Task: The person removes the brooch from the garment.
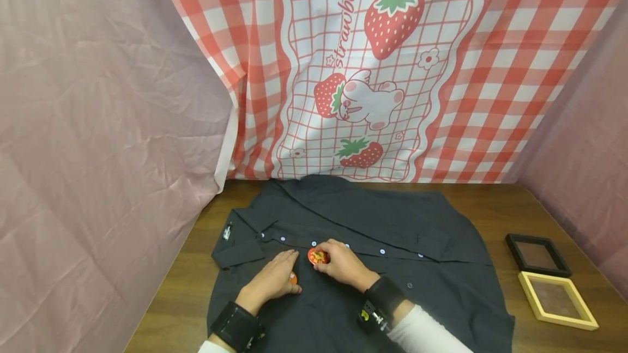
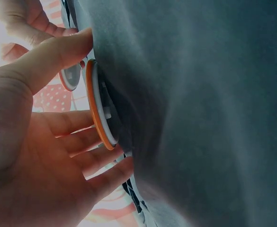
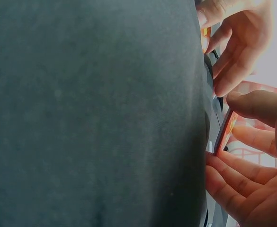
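Observation:
A dark button-front shirt (image 1: 343,298) lies spread on the table. My right hand (image 1: 345,263) pinches a round red pin badge (image 1: 316,256) with a food picture, between thumb and fingers, close over the cloth near the button placket. In the right wrist view this badge (image 3: 226,132) stands tilted on its edge. My left hand (image 1: 272,279) rests on the shirt to the left, fingers extended around an orange pin badge (image 1: 293,278). In the left wrist view that badge (image 2: 98,106) sits against the fabric, its white-rimmed back partly showing, with the thumb just past its rim.
A black frame (image 1: 538,255) and a pale yellow frame (image 1: 557,299) lie at the right on the wooden table (image 1: 176,271). A strawberry-print checked cloth (image 1: 358,70) hangs behind, and pink fabric (image 1: 98,140) hangs at the sides.

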Tool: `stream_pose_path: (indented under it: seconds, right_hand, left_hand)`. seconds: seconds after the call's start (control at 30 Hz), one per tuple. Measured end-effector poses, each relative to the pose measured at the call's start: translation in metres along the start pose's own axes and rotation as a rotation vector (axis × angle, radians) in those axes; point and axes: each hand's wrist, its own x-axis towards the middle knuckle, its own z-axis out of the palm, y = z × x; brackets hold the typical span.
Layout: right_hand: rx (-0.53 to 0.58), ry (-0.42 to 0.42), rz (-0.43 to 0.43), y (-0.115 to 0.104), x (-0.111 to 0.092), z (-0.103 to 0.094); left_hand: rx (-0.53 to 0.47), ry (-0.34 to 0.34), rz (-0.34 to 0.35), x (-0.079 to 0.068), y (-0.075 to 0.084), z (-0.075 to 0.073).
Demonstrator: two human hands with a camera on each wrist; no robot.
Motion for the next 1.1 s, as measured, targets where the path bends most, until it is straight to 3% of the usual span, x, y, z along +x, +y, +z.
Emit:
stream_pose_path:
  seconds: [0.53,0.93,1.1]
  right_hand:
    - [0.002,0.020,-0.004,0.0028,-0.0020,-0.0010]
    - [0.036,0.046,-0.014,0.0063,-0.0031,-0.0031]
    - [0.051,0.059,-0.018,0.0079,-0.0038,-0.0036]
  left_hand:
    - [-0.001,-0.015,-0.019,0.0023,0.0013,-0.0017]
    - [0.013,0.009,0.003,0.0050,0.0035,-0.0010]
    - [0.028,0.051,0.048,0.0049,0.0045,-0.0009]
